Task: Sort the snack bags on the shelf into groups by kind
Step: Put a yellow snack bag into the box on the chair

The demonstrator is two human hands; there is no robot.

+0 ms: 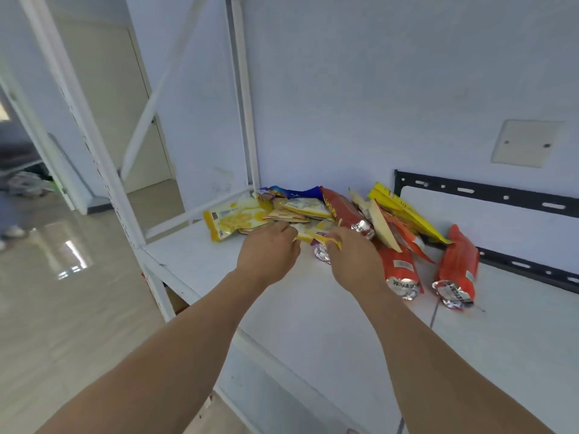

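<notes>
We have both hands in the heap of snack bags on the white shelf [313, 324], which lies toward the far left of the board against the wall; the left hand [269, 252] is curled, fingers down on the near edge of the pile, though whether it pinches anything we cannot tell; the right hand [354, 261] is closed around the crimped end of a yellow and purple bag [316, 238], whose silver seam shows just below the knuckles. To the left lies a pale yellow bag [233, 222], flat and glossy; behind it a blue bag [294, 193] at the far edge; to the right the red bags, one under our right wrist [399, 270] and one set apart at the right [457, 267], both long pillow packs with foil ends; tilted above them a bright yellow bag [404, 211] leans on the pile. These we judge to be light, soft, air-filled film; slippery against one another, with contents likely to crush under a firm squeeze; so the stiff sealed ends are the best place to take hold, lifting rather than dragging, since a pull from below could spill the stack. The groups look barely begun.
</notes>
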